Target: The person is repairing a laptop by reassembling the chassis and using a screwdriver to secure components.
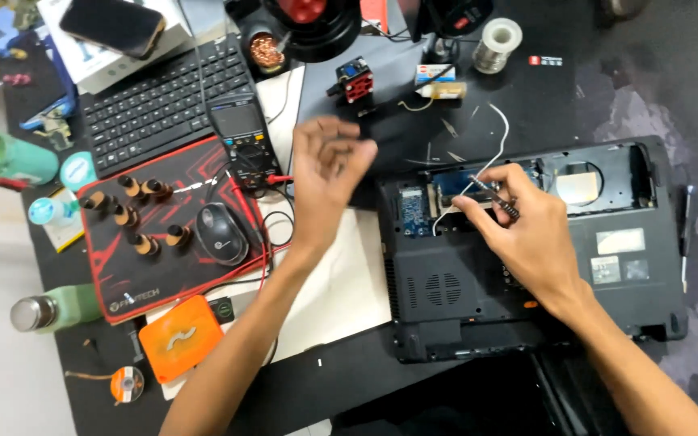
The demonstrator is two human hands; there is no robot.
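Starting at my far left, a teal bottle [6, 156] lies on its side at the desk edge, and nearer me a green flask with a steel cap [52, 308] lies flat beside the red-and-black mouse pad [167, 278]. On that pad stand several small brown-capped vials [135, 216], with a black mouse [220, 232] just right of them. An orange case [180, 337] sits at the pad's near corner, and a black keyboard [163, 101] lies beyond its far edge. A multimeter [243, 139] rests next to the keyboard, its red lead trailing toward me. My left hand [326, 176] is raised above the desk between the multimeter and the laptop, fingers loosely curled inward; I cannot tell whether anything sits between them. To its right lies the upturned black laptop [527, 266], base panel off so the blue circuit board [416, 211] and an open bay show. My right hand [527, 230] rests on the laptop's base, fingertips pinched around a small dark screwdriver [501, 202] whose tip points down into the open bay, near a white wire [490, 153]. Beyond the laptop, a spool of solder [498, 35] stands on the dark mat [527, 89].
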